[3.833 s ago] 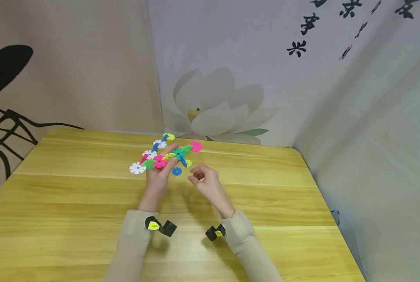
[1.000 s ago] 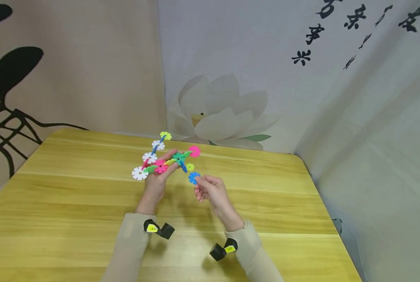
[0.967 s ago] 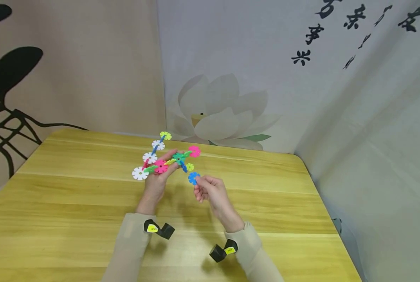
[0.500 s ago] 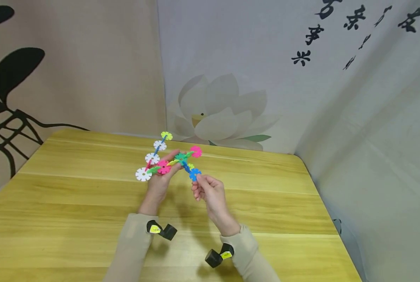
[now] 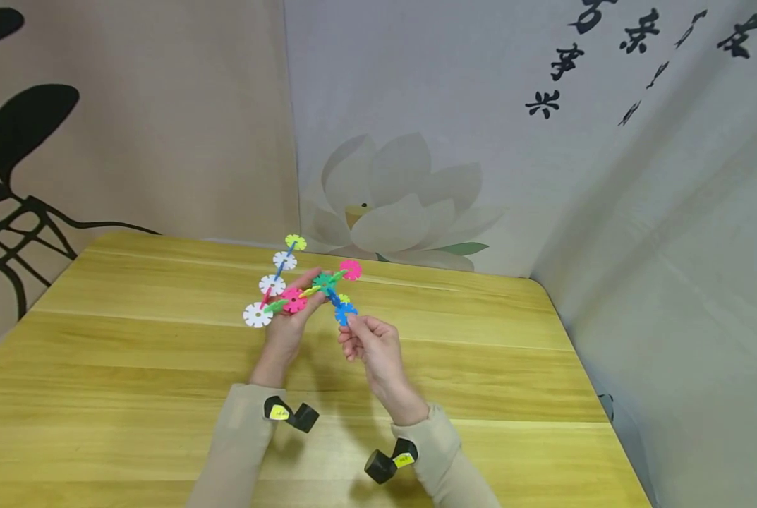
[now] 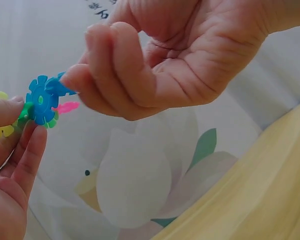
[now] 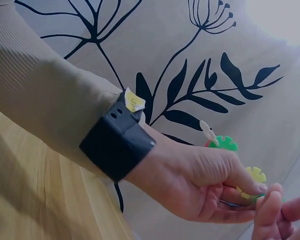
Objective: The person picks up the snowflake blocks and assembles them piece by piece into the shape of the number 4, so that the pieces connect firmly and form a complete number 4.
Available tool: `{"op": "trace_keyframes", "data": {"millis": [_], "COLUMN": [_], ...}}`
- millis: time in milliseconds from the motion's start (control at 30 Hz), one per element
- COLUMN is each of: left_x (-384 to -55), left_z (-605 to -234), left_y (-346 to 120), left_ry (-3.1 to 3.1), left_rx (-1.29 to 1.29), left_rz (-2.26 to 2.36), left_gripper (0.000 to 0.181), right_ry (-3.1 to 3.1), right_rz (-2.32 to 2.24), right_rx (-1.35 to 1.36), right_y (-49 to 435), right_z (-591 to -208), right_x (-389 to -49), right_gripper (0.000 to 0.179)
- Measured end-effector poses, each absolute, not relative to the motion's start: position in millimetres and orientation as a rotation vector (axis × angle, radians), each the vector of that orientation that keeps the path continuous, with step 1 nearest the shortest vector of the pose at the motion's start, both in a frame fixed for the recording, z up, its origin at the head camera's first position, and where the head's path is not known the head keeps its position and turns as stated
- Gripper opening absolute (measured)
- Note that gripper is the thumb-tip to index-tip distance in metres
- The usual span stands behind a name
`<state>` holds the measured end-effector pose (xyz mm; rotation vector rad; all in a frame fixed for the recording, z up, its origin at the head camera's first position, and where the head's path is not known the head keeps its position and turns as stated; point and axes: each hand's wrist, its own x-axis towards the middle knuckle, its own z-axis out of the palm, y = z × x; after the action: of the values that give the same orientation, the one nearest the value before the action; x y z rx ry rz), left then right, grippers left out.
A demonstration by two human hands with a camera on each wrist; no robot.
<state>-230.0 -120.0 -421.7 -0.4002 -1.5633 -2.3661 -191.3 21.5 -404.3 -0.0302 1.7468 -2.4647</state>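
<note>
My left hand [image 5: 281, 337] holds a branching chain of flower-shaped notched plastic discs above the table, with its thumb and fingers around the middle near the pink disc [image 5: 294, 301] and teal disc [image 5: 324, 284]. White discs [image 5: 258, 315] and a yellow end disc [image 5: 295, 243] run up the left branch. Thumb and forefinger of my right hand [image 5: 378, 353] pinch a bright blue disc [image 5: 344, 313], which meets the darker blue piece on the chain's lower right. A large blue disc [image 6: 41, 100] shows beside the right fingertips in the left wrist view. In the right wrist view, left fingers partly hide a yellow disc [image 7: 255, 180].
Both hands are over a wooden table [image 5: 162, 339]. Black camera mounts [image 5: 292, 415] sit on the sleeves' cuffs. Behind the table hangs a printed curtain [image 5: 403, 85] with a lotus, and another curtain [image 5: 683, 212] hangs at the right.
Earlier the right hand was apart from the blue disc; later it pinched it. Over the last second it carried the disc up and left until it met the chain's blue piece.
</note>
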Motion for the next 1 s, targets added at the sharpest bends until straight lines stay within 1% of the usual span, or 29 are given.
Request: {"op": "trace_keyframes", "data": {"millis": [200, 367, 533, 800, 1000], "left_x": [-231.1, -231.6, -232.1, -231.8, -228.9], "left_z": [-423.3, -424.7, -427.6, -431.3, -432.2], "left_y": [-120.6, -121.9, -121.4, -118.3, -118.7], "left_ry": [-1.543, -1.508, -1.421, -1.418, -1.541], "left_rx": [-0.476, -0.577, -0.644, -0.665, -0.677], "left_rz": [-2.356, -2.317, -2.315, -2.291, -2.239], "left_gripper": [0.038, 0.032, 0.031, 0.030, 0.032], "right_ry": [1.724, 1.709, 1.729, 1.745, 1.730], "right_rz": [-2.468, -2.488, -2.505, -2.491, -2.483], "right_rx": [-0.025, -0.021, -0.022, 0.046, 0.083], "right_y": [16.6, 15.4, 15.5, 15.6, 15.3], "right_z": [-403.3, -401.2, -397.9, -397.0, -402.2], "right_x": [-189.6, -186.9, -183.7, -182.0, -184.3], "right_gripper": [0.025, 0.027, 0.028, 0.029, 0.029]}}
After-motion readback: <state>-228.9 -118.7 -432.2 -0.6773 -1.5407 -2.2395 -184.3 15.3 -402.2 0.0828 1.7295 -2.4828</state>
